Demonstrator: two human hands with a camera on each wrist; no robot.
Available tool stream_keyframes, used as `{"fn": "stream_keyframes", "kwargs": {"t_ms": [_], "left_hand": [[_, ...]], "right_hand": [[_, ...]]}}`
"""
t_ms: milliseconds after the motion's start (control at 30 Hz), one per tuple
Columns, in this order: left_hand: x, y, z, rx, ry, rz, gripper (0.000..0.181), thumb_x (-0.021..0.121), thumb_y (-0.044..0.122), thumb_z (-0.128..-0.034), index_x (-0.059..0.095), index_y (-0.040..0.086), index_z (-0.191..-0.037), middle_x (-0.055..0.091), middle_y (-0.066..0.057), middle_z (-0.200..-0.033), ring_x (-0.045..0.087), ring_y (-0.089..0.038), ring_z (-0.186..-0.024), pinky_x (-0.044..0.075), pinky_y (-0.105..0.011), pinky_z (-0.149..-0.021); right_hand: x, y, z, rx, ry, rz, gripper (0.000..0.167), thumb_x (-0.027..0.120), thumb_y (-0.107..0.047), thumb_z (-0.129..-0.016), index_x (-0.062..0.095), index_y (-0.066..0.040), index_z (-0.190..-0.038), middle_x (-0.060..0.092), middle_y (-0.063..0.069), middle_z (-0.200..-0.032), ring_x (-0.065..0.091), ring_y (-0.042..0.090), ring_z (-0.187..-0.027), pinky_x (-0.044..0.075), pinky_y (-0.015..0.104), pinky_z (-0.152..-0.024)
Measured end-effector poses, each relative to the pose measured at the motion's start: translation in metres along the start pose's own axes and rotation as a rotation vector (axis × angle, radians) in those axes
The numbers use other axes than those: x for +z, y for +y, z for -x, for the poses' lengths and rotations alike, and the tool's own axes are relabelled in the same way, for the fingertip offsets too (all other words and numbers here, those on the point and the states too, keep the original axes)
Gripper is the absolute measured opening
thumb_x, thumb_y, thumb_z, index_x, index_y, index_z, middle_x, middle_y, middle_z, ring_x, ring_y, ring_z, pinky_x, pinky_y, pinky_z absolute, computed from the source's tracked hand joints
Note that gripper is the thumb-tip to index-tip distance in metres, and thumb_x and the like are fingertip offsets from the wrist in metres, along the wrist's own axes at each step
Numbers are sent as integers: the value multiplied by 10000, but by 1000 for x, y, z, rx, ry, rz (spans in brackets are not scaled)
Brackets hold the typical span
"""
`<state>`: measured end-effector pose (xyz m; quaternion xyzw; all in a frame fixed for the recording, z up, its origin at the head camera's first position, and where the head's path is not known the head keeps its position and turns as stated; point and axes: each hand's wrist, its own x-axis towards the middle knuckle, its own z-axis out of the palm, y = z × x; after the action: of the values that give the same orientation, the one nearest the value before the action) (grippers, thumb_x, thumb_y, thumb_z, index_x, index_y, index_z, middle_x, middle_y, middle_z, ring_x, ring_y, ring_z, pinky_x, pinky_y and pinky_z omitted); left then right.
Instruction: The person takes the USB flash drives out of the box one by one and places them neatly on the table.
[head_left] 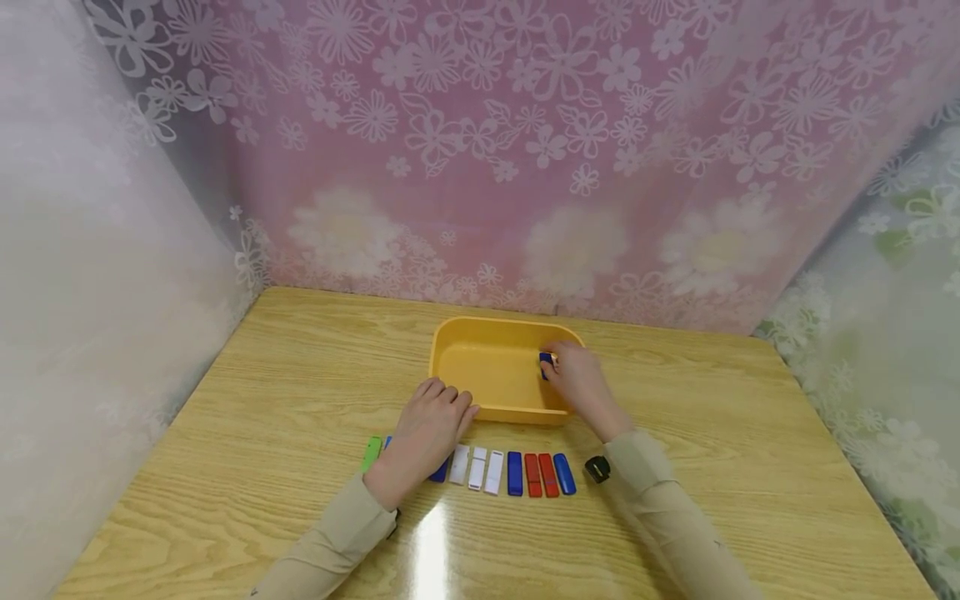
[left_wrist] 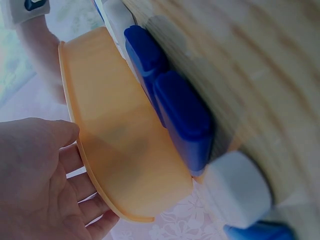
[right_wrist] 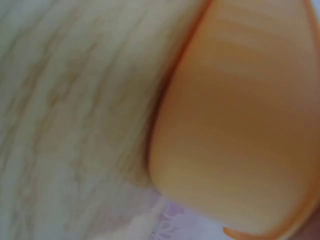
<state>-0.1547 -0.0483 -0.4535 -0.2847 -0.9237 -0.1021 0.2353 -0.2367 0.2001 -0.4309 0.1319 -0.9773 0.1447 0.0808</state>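
Observation:
A yellow plastic tray (head_left: 495, 414) stands on the table. My left hand (head_left: 423, 429) holds its near-left rim; in the left wrist view the thumb lies at the rim and the other fingers pass behind it. My right hand (head_left: 581, 379) is over the tray's right side and pinches a dark blue USB flash drive (head_left: 546, 367). In front of the tray lies a row of flash drives, among them a green one (head_left: 371, 454), a white one (head_left: 493, 472), a dark blue one (head_left: 514, 473) and a red one (head_left: 533, 475). My left hand and forearm cover part of the row.
A small black object (head_left: 597, 468) is beside the right sleeve, at the row's right end. The wood-grain table (head_left: 300, 367) is bordered by a pink flowered curtain (head_left: 465, 167) at the back and pale curtains at both sides. The right wrist view shows the tray's outer wall (right_wrist: 235, 130).

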Motion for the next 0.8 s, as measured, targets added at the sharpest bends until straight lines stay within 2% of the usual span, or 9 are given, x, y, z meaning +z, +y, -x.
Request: {"fn": "stream_keyframes", "kwargs": {"t_ms": [167, 333, 433, 533, 700, 800], "left_hand": [[0, 0, 1, 7, 12, -8, 233, 605, 272, -1033, 651, 112, -871, 657, -31, -780, 604, -231, -816, 481, -412, -994], [1, 1, 1, 4, 25, -7, 228, 621, 274, -1023, 644, 122, -855, 651, -25, -768, 603, -236, -810, 482, -411, -990], [0, 1, 1, 7, 31, -1, 228, 623, 266, -1023, 644, 117, -851, 647, -28, -762, 601, -236, -804, 485, -413, -981], [0, 1, 1, 10, 36, 1, 231, 622, 258, -1024, 640, 114, -844, 644, -30, -755, 597, -235, -796, 487, -413, -972], [0, 1, 1, 12, 49, -3, 233, 627, 259, -1021, 638, 117, -837, 642, -27, -748, 595, -235, -792, 487, -407, -969], [1, 0, 1, 14, 56, -5, 228, 629, 260, -1019, 642, 118, -841, 643, -26, -746, 595, -236, -789, 490, -404, -966]], "right_hand": [[9, 2, -5, -13, 13, 69, 260, 715, -112, -941, 704, 39, -1153, 700, 218, -1089, 684, 371, -953, 565, 495, -841], [13, 1, -7, -35, -1, 154, 266, 740, -126, -920, 703, 38, -1126, 689, 220, -1058, 675, 381, -935, 574, 497, -813], [15, 0, -8, -45, -11, 166, 239, 735, -119, -919, 709, 20, -1112, 688, 211, -1050, 670, 384, -927, 574, 501, -805], [15, 1, -9, -76, -14, 129, 217, 731, -59, -900, 716, -8, -1110, 694, 195, -1071, 666, 379, -963, 563, 495, -847], [16, 3, -10, -158, -44, 0, 283, 746, 44, -854, 728, -37, -1125, 691, 167, -1104, 665, 358, -1018, 550, 484, -902], [16, 4, -10, -147, -84, -47, 315, 764, 36, -855, 714, -31, -1159, 677, 172, -1119, 667, 352, -1023, 555, 483, -905]]}}
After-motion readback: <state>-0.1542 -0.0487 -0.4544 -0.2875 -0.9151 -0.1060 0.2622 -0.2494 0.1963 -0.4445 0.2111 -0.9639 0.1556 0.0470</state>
